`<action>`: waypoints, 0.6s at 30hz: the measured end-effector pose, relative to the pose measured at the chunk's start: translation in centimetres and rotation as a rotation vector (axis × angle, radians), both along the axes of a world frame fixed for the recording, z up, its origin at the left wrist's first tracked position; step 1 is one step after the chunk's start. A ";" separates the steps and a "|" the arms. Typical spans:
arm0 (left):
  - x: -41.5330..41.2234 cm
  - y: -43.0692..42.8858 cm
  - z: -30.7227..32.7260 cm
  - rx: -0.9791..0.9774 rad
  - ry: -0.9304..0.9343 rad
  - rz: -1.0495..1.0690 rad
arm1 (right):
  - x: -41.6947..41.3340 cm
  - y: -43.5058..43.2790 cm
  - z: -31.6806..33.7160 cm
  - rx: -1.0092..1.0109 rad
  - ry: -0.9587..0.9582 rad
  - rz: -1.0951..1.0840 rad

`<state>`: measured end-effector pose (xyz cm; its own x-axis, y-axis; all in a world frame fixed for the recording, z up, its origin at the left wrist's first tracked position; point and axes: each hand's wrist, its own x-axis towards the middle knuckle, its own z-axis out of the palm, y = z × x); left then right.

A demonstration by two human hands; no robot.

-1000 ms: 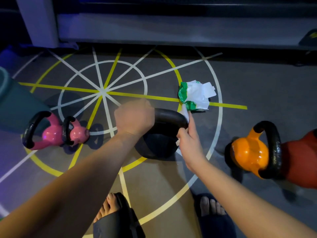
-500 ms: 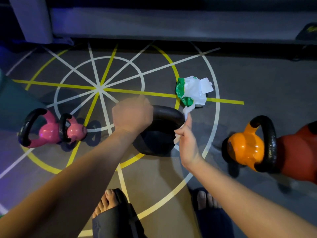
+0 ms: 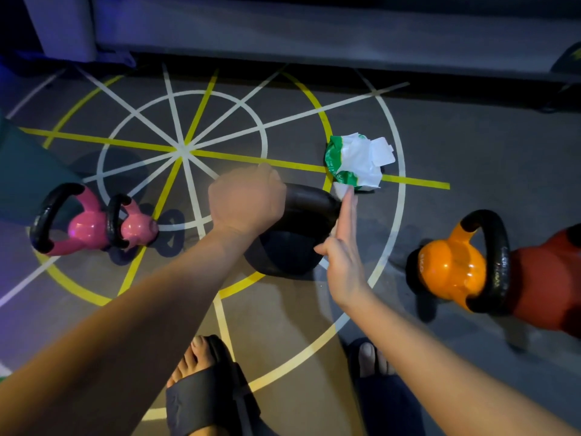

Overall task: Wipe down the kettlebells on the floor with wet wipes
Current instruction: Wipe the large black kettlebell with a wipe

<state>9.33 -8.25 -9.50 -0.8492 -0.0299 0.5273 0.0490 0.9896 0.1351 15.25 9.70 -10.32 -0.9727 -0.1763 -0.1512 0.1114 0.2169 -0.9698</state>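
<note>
The grey floor (image 3: 471, 146) bears painted lines; the black kettlebell (image 3: 289, 247) stands at its middle. The left hand (image 3: 246, 201) curls its fingers round the handle. The right hand (image 3: 342, 256), fingers straight, presses a wipe (image 3: 340, 189) against the handle's right end. The pack (image 3: 355, 162) lies just beyond the black kettlebell.

No text can be read for certain. Small white print is seen on the green part of the wipes pack (image 3: 339, 160), right of centre, too blurred to read. Faint marks are seen on the orange kettlebell (image 3: 452, 272), lower right, & on its black handle (image 3: 500, 262); illegible.
</note>
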 end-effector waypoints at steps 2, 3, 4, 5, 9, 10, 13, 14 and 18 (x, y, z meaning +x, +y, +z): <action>0.0 0.0 0.0 -0.010 0.004 -0.005 | -0.1 -0.9 1.0 0.028 0.109 0.045; 0.0 0.1 0.0 -0.014 0.003 -0.008 | -0.2 -1.2 1.4 0.051 0.167 0.088; 0.0 0.1 -0.1 -0.014 0.001 -0.008 | -0.3 -1.4 1.6 0.078 0.219 0.133; 0.0 0.1 -0.1 -0.012 -0.002 -0.008 | -0.4 -1.3 1.5 0.113 0.266 0.168; 0.0 0.1 -0.1 -0.005 -0.015 -0.008 | -0.8 0.6 -0.9 0.214 0.355 0.184; 0.0 0.0 -0.1 -0.005 -0.010 -0.007 | -0.7 1.0 -1.3 0.194 0.309 0.157; 0.0 0.0 -0.2 -0.007 0.013 -0.009 | -0.2 1.1 -1.3 0.076 0.164 0.067; 0.0 0.1 -0.2 -0.003 0.012 -0.013 | -0.1 0.8 -1.2 0.036 0.127 0.034; 0.1 0.0 -0.1 0.013 -0.015 -0.011 | -0.5 0.3 -1.5 -0.005 0.023 -0.075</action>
<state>9.45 -8.26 -9.59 -0.8571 -0.0274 0.5145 0.0574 0.9873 0.1482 14.77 9.98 -11.86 -0.9864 -0.1032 -0.1280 0.1051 0.2035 -0.9734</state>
